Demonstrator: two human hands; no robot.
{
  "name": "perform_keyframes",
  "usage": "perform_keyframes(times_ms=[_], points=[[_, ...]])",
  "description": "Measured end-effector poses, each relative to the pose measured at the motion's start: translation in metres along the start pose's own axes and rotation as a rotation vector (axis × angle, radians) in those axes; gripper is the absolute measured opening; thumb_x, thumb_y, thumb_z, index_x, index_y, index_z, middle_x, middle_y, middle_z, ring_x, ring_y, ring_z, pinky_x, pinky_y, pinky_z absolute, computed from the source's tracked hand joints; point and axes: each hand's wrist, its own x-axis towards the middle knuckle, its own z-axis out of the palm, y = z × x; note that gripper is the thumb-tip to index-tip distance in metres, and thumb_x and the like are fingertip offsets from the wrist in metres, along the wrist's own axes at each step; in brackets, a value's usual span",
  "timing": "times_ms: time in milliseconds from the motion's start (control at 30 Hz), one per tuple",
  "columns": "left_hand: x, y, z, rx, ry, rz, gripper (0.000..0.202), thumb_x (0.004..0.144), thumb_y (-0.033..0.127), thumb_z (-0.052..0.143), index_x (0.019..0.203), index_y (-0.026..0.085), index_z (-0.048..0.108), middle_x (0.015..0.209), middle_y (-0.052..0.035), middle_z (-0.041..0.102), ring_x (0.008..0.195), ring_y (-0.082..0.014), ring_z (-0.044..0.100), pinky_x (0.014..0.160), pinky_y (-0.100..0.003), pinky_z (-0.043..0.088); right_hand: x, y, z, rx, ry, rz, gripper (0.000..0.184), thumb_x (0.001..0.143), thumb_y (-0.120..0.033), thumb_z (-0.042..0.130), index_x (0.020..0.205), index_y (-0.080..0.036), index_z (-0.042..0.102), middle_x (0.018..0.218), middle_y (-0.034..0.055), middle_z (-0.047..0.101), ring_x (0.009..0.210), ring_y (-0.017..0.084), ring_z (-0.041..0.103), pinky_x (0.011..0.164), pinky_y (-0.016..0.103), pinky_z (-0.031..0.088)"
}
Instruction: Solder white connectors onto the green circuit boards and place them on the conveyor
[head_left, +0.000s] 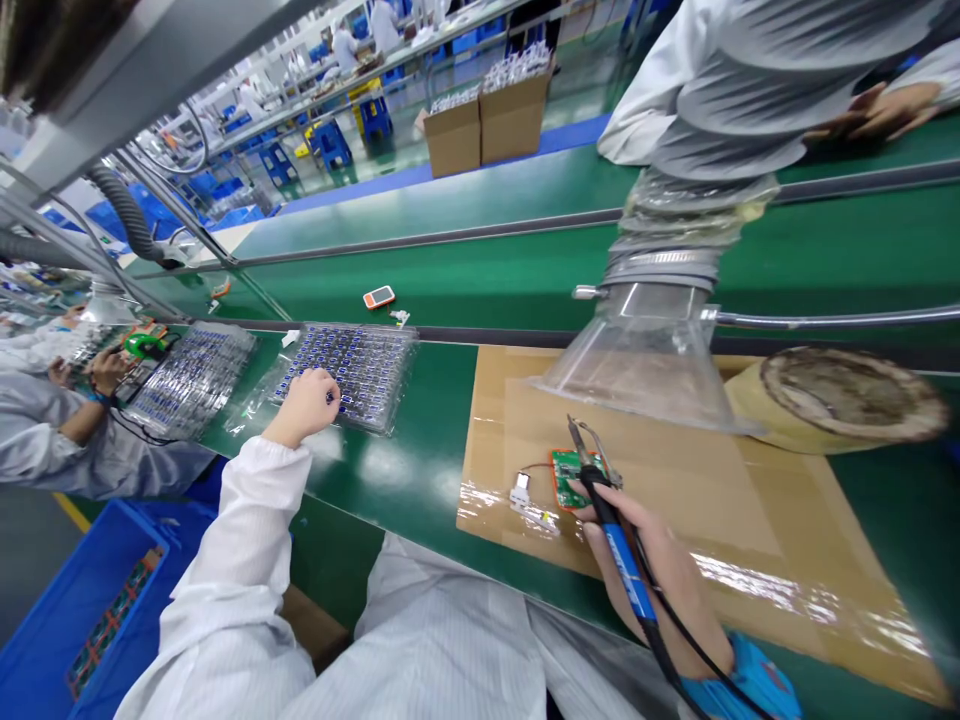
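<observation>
My right hand (651, 570) is closed around a blue-handled soldering iron (616, 545), its tip raised just above a small green circuit board (568, 477). The board lies on a taped brown cardboard mat (675, 500), with a white connector on thin wires (521, 492) beside it. My left hand (307, 400) reaches out to the left, fingers curled down onto a clear plastic tray of small blue parts (352, 365). What those fingers hold, if anything, is hidden.
A clear fume-extraction hood (645, 360) hangs over the mat. A roll of tape (840, 400) lies at right. A second parts tray (191, 380) sits left, by a co-worker's hands (105, 370). Another person's sleeve (750, 70) is across the green belt. A blue crate (82, 610) is below left.
</observation>
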Motion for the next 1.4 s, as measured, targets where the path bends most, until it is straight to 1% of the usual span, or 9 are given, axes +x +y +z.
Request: perform_keyframes(times_ms=[133,233,300,433,567,733,900,1133,1400], points=[[-0.012,0.03,-0.006,-0.418,0.167,0.068,0.01,0.086,0.022,0.059,0.08,0.019,0.066,0.08,-0.0039,0.069,0.079,-0.0192,0.062,0.079,-0.033,0.048,-0.001,0.002,0.004,0.007,0.005,0.093,0.043,0.096,-0.046,0.062,0.136,-0.029,0.059,0.119,0.0099,0.076,0.102,0.034,0.075,0.084,0.051,0.061],[-0.017,0.083,0.003,-0.924,0.289,0.112,0.014,0.086,0.031,0.068,0.08,0.018,0.068,0.075,-0.0019,0.068,0.069,-0.0149,0.06,0.069,-0.028,0.047,0.001,0.0,0.008,-0.015,0.014,0.164,0.043,0.097,-0.05,0.059,0.135,-0.028,0.06,0.127,0.0107,0.074,0.108,0.034,0.074,0.093,0.054,0.059],[-0.017,0.128,0.013,-1.332,0.267,0.145,0.023,0.082,0.037,0.077,0.074,0.018,0.066,0.073,-0.0017,0.066,0.067,-0.0134,0.059,0.065,-0.026,0.048,0.003,-0.003,0.008,-0.006,0.015,0.189,0.043,0.098,-0.05,0.058,0.134,-0.027,0.061,0.127,0.0116,0.074,0.111,0.033,0.073,0.098,0.054,0.058],[-0.02,0.212,0.029,-1.944,-0.032,0.091,0.041,0.071,0.049,0.087,0.068,0.017,0.061,0.082,-0.0041,0.071,0.075,-0.0144,0.066,0.068,-0.026,0.053,0.01,-0.015,0.002,0.064,0.152,0.175,0.043,0.096,-0.046,0.065,0.134,-0.026,0.059,0.125,0.0124,0.075,0.111,0.032,0.073,0.097,0.053,0.059],[-0.03,0.256,0.031,-1.702,-0.447,0.128,0.036,0.066,0.043,0.091,0.07,0.015,0.069,0.069,-0.0046,0.073,0.061,-0.0131,0.064,0.061,-0.025,0.053,0.02,-0.039,-0.004,0.36,0.293,0.174,0.037,0.098,-0.036,0.066,0.133,-0.026,0.056,0.121,0.0106,0.075,0.1,0.023,0.076,0.091,0.044,0.063],[-0.044,0.268,0.025,-1.436,-0.497,0.14,0.023,0.069,0.036,0.085,0.073,0.015,0.075,0.069,-0.0035,0.075,0.061,-0.0137,0.066,0.059,-0.023,0.054,0.031,-0.062,-0.001,0.588,0.361,0.175,0.036,0.091,-0.032,0.077,0.122,-0.027,0.059,0.105,0.004,0.078,0.086,0.017,0.075,0.079,0.034,0.064],[-0.051,0.269,0.025,-1.294,-0.344,0.27,0.019,0.078,0.035,0.076,0.074,0.016,0.078,0.065,-0.0029,0.074,0.055,-0.0118,0.063,0.053,-0.021,0.05,0.035,-0.069,0.001,0.654,0.366,0.238,0.03,0.088,-0.03,0.08,0.111,-0.026,0.063,0.092,0.0005,0.078,0.081,0.016,0.076,0.078,0.031,0.065],[-0.05,0.267,0.029,-1.339,-0.269,0.254,0.015,0.078,0.031,0.077,0.079,0.017,0.081,0.074,-0.0047,0.079,0.061,-0.0144,0.069,0.058,-0.023,0.055,0.038,-0.071,-0.002,0.661,0.365,0.317,0.024,0.086,-0.03,0.08,0.104,-0.026,0.065,0.087,0.0012,0.08,0.085,0.02,0.079,0.085,0.037,0.066],[-0.048,0.268,0.03,-1.306,-0.229,0.288,0.013,0.082,0.029,0.075,0.077,0.018,0.078,0.072,-0.0027,0.077,0.059,-0.0134,0.064,0.058,-0.025,0.05,0.04,-0.065,-0.002,0.652,0.335,0.368,0.028,0.084,-0.037,0.081,0.103,-0.026,0.063,0.083,-0.0017,0.076,0.076,0.018,0.075,0.075,0.033,0.064]])
